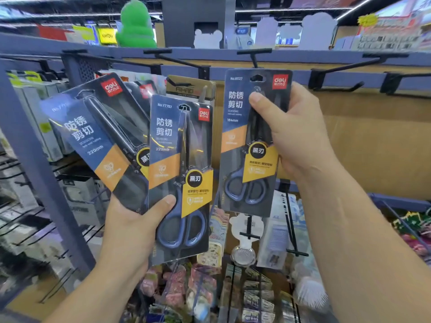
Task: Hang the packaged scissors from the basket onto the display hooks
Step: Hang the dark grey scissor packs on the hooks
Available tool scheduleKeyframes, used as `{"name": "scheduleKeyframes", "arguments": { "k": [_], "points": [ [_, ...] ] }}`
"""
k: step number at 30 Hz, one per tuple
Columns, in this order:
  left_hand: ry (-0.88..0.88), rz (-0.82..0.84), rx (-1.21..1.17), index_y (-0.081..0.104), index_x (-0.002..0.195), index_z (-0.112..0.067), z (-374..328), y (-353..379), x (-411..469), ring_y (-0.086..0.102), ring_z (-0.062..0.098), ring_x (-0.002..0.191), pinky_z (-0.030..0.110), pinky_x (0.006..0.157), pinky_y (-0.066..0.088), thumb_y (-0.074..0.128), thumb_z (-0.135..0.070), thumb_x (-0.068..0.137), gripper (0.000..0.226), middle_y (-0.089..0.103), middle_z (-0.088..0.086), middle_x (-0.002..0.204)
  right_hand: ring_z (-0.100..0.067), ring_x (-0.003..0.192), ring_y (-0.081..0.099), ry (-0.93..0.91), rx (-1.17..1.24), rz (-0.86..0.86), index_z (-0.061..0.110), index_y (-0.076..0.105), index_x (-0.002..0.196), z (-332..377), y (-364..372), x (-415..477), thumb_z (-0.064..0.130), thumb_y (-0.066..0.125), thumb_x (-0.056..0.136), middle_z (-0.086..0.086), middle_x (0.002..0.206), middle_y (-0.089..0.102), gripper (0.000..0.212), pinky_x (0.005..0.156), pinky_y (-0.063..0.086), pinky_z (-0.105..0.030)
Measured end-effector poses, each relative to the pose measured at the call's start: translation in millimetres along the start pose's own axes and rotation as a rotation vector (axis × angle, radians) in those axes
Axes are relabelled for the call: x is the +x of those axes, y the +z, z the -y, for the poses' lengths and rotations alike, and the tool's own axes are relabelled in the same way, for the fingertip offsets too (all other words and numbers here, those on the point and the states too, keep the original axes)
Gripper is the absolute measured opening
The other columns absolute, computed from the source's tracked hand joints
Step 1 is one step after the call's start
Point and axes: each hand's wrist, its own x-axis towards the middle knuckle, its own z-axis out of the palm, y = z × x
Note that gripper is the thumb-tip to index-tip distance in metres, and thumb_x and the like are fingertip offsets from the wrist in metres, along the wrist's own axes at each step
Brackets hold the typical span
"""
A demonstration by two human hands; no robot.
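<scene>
Scissors pack (235,136) is pinched upright by the right hand (300,141), its hang hole (257,78) just below a display hook (254,52); left hand (135,227) grips fanned spare packs (179,159). Best to level hole with hook tip first.

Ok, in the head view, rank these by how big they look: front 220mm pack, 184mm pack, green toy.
1. front 220mm pack and 184mm pack: roughly alike, the first taller, the second wider; not ranked.
2. green toy: smallest, though farther away.
</scene>
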Motion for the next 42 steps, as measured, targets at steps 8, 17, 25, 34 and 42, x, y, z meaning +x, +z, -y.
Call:
{"name": "scheduleKeyframes", "arguments": {
  "k": [8,17,25,34,42],
  "points": [
    [-0.038,0.000,-0.031,0.067,0.120,-0.018,4.9,-1.6,10.0,0.079,0.018,0.095,0.026,0.072,0.063,0.071,0.004,0.089,0.038,0.081,-0.002,0.108,-0.023,0.097,0.077,0.115,-0.009,-0.048,0.021,0.073,0.098,-31.1,4.1,19.1,0.020,0.075,0.095,-0.003,0.102,0.080,0.004,0.090,0.062,-0.054],
    [-0.039,-0.012,-0.061,0.068,0.118,-0.022,2.7,-8.0,13.2,0.078,0.023,0.101,0.042,0.086,0.064,0.069,0.003,0.091,0.037,0.080,0.000,0.112,-0.022,0.089,0.078,0.290,0.017,-0.160,0.015,0.072,0.095,-80.4,5.0,71.0,0.025,0.076,0.095,-0.006,0.098,0.080,0.011,0.082,0.065,-0.045],
    [-0.043,0.017,-0.070,0.066,0.124,-0.024,-2.5,-3.9,9.2,0.077,0.026,0.105,0.057,0.098,0.057,0.075,-0.012,0.078,0.048,0.079,0.001,0.116,-0.021,0.089,0.076,0.293,-0.107,-0.267,0.018,0.070,0.096,-99.5,0.5,70.7,0.035,0.081,0.088,-0.002,0.094,0.076,0.022,0.085,0.063,-0.051],
    [-0.084,0.122,-0.112,0.064,0.133,-0.022,6.6,7.1,-2.3,0.074,0.033,0.112,0.062,0.103,0.053,0.077,-0.015,0.076,0.059,0.077,0.005,0.124,0.000,0.090,0.067,0.265,-0.151,-0.080,0.028,0.066,0.106,-64.9,-1.8,-49.2,0.042,0.074,0.092,0.010,0.099,0.071,0.021,0.081,0.055,-0.026],
    [-0.135,0.192,-0.128,0.069,0.120,-0.021,16.3,34.3,-24.4,0.076,0.031,0.106,0.047,0.087,0.060,0.073,-0.002,0.083,0.042,0.079,0.007,0.115,-0.021,0.090,0.075,0.346,0.035,0.111,0.023,0.066,0.108,-50.8,20.9,-114.9,0.017,0.093,0.075,0.000,0.098,0.078,0.043,0.084,0.063,-0.048]
  ]
}}
